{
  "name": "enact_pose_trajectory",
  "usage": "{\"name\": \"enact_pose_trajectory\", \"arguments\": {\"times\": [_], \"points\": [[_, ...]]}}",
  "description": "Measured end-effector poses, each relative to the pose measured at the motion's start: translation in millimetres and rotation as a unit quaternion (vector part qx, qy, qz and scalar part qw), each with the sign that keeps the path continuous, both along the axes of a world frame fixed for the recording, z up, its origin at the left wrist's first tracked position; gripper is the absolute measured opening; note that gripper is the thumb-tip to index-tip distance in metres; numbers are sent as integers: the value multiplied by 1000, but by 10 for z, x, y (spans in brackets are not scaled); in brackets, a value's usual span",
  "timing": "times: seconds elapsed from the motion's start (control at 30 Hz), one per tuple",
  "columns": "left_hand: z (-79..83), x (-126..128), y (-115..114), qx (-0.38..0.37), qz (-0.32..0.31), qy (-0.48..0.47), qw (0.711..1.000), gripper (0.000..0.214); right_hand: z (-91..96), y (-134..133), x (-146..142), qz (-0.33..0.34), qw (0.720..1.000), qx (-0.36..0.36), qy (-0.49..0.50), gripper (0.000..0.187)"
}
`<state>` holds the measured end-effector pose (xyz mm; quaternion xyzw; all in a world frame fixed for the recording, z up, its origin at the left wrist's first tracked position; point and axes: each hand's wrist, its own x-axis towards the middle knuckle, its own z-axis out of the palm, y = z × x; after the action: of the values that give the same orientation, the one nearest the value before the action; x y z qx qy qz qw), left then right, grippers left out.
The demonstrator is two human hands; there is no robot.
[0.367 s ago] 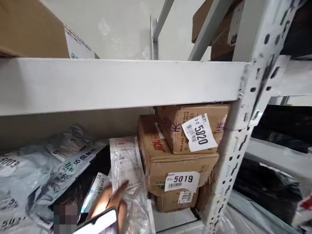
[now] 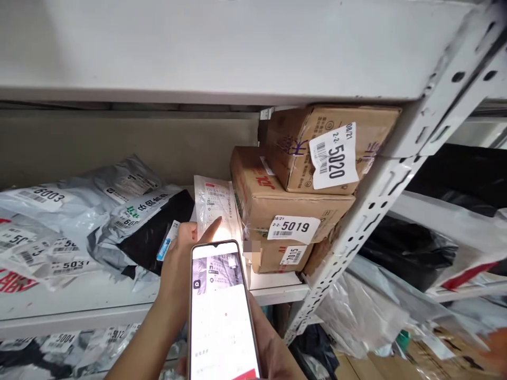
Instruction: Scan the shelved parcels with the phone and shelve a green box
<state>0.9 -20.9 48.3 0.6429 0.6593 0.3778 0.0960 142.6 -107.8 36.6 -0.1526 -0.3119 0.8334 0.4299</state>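
My left hand (image 2: 180,253) grips the left side of a flat clear-plastic parcel (image 2: 216,198) with a printed label, one digit laid across its front. The rest of its fingers are partly hidden. My right hand (image 2: 264,330) holds a smartphone (image 2: 224,316) upright in front of the parcel, mostly hidden behind it. On the phone's screen, a live camera picture of the label shows at the top. Bright light falls on the parcel just above the phone. A black and grey mailing bag (image 2: 154,227) lies left of my left hand.
Right of the parcel stand stacked cardboard boxes, with box 5020 (image 2: 297,153) on box 5019 (image 2: 253,184). Grey mailing bags (image 2: 87,195) lie at left. A white shelf beam (image 2: 222,53) spans above; a slotted post (image 2: 356,232) rises at right. More parcels (image 2: 65,343) sit below.
The view has tilted down and moved back, so the shelf and boxes sit higher in the picture. The phone has come up fully into view, its screen now facing me.
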Motion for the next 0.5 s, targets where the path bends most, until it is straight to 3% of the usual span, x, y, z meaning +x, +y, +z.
{"name": "enact_pose_trajectory", "arguments": {"times": [0.2,0.4,0.5], "points": [[-45,37,-18,72,3,160,984,32,-66,-23,-42,-27,999,34,-17,83],[-99,-2,-55,102,-7,148,984,25,-213,-20,-94,-35,999,0,9,101],[-100,-5,-63,76,9,99,992,16,-257,-58,-59,-64,997,40,-25,80]]}}
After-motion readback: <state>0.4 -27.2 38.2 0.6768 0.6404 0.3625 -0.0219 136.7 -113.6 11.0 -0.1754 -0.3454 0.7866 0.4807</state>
